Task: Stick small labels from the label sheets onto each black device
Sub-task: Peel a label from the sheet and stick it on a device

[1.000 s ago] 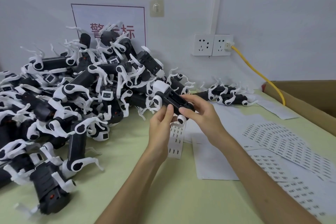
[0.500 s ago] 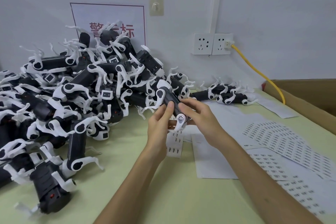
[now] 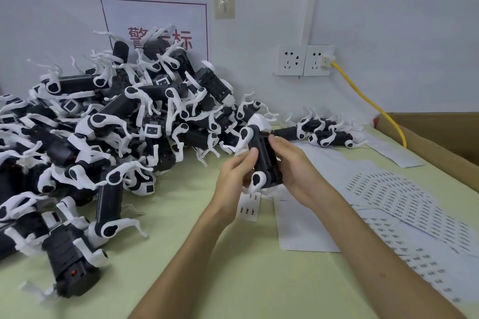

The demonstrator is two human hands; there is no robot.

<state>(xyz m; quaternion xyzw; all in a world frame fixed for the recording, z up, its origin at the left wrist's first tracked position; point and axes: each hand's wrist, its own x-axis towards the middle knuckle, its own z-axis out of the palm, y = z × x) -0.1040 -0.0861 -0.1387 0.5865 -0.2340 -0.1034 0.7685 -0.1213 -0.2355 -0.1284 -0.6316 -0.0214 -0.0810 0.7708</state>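
We read the table [image 3: 207, 280] as a labelling bench. The pile of black devices [image 3: 116, 137] fills its left and back, heaped against the wall [image 3: 388, 21], and we take it for stock waiting its turn. Right of the pile, the label sheets [image 3: 388, 194] lie flat and fanned, handy to the right hand [image 3: 298, 171].

At the pile's right foot, lifted off the table, is the held device [image 3: 264, 160]. Its long axis runs away from us, leaning slightly left, with the white end toward the wall and a broad black face up. We judge this offers a flat spot for a label. The right hand clasps its right side. The left hand [image 3: 233, 179] curls round its left side, thumb on top. We cannot tell whether a label sits under either thumb. Just nearer us, a small label strip [image 3: 250, 208] lies within reach.
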